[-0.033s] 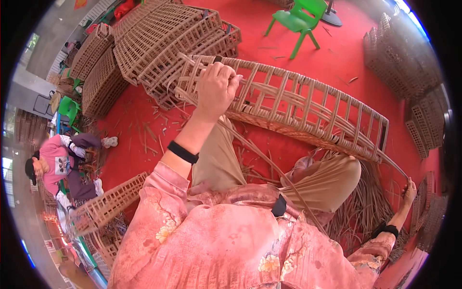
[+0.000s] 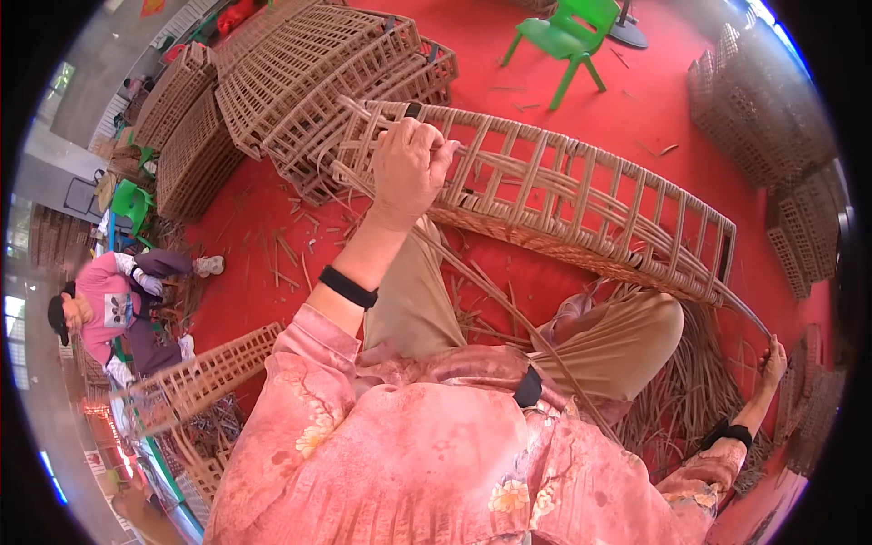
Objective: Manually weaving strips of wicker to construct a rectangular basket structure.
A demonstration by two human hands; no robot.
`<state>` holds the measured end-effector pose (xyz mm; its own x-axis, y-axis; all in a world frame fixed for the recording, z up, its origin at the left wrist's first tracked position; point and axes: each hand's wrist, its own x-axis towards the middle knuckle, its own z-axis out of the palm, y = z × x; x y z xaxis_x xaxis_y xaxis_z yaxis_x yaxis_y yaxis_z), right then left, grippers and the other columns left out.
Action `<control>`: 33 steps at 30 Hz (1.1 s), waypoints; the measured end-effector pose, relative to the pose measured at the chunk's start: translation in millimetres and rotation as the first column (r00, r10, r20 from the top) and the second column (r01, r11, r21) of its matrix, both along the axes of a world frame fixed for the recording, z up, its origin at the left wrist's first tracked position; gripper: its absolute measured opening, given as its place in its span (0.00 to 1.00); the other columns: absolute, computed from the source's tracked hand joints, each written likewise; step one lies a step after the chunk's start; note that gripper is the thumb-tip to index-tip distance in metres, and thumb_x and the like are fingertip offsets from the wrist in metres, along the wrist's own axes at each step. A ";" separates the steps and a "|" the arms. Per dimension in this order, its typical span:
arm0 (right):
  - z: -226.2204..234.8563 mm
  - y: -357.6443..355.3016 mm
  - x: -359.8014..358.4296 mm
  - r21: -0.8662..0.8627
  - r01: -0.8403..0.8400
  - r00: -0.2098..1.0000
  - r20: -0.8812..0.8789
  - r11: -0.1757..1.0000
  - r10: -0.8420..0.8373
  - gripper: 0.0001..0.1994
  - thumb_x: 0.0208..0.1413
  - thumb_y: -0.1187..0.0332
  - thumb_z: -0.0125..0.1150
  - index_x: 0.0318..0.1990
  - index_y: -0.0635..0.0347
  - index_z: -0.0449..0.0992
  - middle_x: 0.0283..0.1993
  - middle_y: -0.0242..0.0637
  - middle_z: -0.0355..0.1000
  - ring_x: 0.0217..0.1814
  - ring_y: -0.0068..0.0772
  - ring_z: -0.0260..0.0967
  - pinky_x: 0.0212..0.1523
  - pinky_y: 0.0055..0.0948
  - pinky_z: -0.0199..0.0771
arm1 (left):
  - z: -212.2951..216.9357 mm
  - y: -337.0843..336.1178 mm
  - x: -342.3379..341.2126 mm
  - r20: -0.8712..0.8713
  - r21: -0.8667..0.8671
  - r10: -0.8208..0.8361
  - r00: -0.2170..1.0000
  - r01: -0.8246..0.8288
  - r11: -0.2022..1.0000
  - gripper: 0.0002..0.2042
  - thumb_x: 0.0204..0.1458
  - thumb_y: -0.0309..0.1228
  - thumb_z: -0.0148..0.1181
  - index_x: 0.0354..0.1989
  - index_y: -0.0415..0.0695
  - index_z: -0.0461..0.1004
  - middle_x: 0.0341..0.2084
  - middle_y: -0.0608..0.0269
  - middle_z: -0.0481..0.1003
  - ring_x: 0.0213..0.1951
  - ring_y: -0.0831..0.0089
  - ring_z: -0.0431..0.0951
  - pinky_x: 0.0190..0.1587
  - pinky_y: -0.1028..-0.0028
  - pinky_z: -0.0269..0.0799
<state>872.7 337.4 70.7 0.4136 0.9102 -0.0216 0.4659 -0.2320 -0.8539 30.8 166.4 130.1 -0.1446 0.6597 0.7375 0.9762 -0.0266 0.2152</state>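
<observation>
Basket (image 2: 545, 232) of woven cane is braced before the knees (image 2: 649, 331), seemingly steadied by the closed left hand (image 2: 411, 174), its hold hidden; a strand (image 2: 749, 314) is pinched in the outstretched right hand (image 2: 772, 362), apparently for tension.

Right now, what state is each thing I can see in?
Left hand: closed at the basket's left end; what it grips is hidden
Right hand: closed on a strand
Strand: slightly bowed, reaching past the basket's right end
Basket: openwork side showing
Stacked baskets: piled up
Green chair: upright
Loose strips: heaped
Co-worker: seated
</observation>
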 end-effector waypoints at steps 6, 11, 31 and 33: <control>-16.5 2.9 8.8 0.016 0.015 1.000 -0.006 1.000 -0.015 0.14 0.60 0.48 0.64 0.32 0.46 0.76 0.16 0.17 0.63 0.11 0.11 0.58 0.09 0.15 0.53 | -5.4 0.0 -0.2 0.022 0.026 -0.026 0.999 0.025 0.999 0.10 0.51 0.35 0.67 0.27 0.47 0.72 0.26 0.67 0.69 0.33 0.64 0.72 0.41 0.63 0.66; -17.0 6.3 -4.6 0.012 0.009 1.000 0.010 1.000 -0.009 0.14 0.59 0.48 0.64 0.32 0.46 0.77 0.17 0.17 0.64 0.13 0.10 0.59 0.11 0.15 0.53 | -0.9 -6.6 -2.7 0.007 -0.082 -0.098 0.995 0.099 0.992 0.06 0.52 0.34 0.67 0.31 0.49 0.75 0.30 0.69 0.71 0.36 0.66 0.72 0.43 0.63 0.65; -7.6 5.1 -26.2 0.030 0.073 0.994 -0.082 0.997 -0.071 0.13 0.60 0.49 0.65 0.31 0.44 0.76 0.19 0.17 0.66 0.14 0.10 0.60 0.12 0.13 0.52 | -5.0 -17.0 -4.4 0.211 -0.156 -0.145 0.967 0.179 0.971 0.07 0.48 0.33 0.67 0.35 0.52 0.76 0.31 0.72 0.71 0.38 0.70 0.73 0.46 0.65 0.60; -7.9 3.7 -20.1 0.023 0.089 0.995 -0.044 0.996 -0.088 0.13 0.59 0.49 0.65 0.31 0.45 0.77 0.19 0.17 0.66 0.14 0.11 0.60 0.12 0.13 0.53 | -5.9 -18.1 -7.0 0.290 -0.190 -0.174 0.941 0.235 0.953 0.08 0.48 0.32 0.66 0.36 0.52 0.76 0.31 0.72 0.71 0.37 0.70 0.73 0.47 0.65 0.59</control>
